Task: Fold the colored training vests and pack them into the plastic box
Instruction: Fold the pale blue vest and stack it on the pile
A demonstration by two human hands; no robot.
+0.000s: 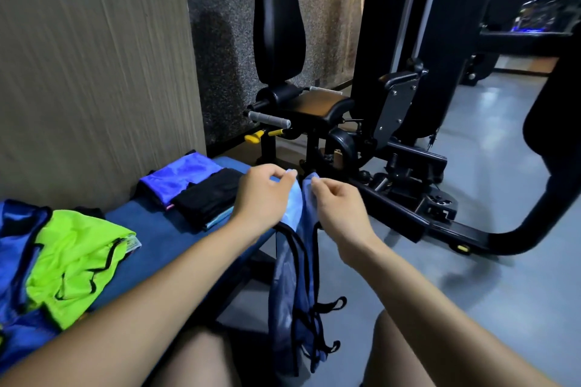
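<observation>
**A:** so where's the vest right now?

**B:** light blue vest (297, 264) hangs off the bench's (157, 229) right edge, between the knees. Left hand (262, 195) and right hand (338, 207) each pinch its top edge, fingers closed narrow on the fabric.

**A:** any box?

**B:** can't see one. Folded blue vest (179, 177) and a black one (209, 195) sit touching at the bench's far end; a loose neon green vest (75, 258) lies over a blue vest (15, 248) at the near left.
</observation>
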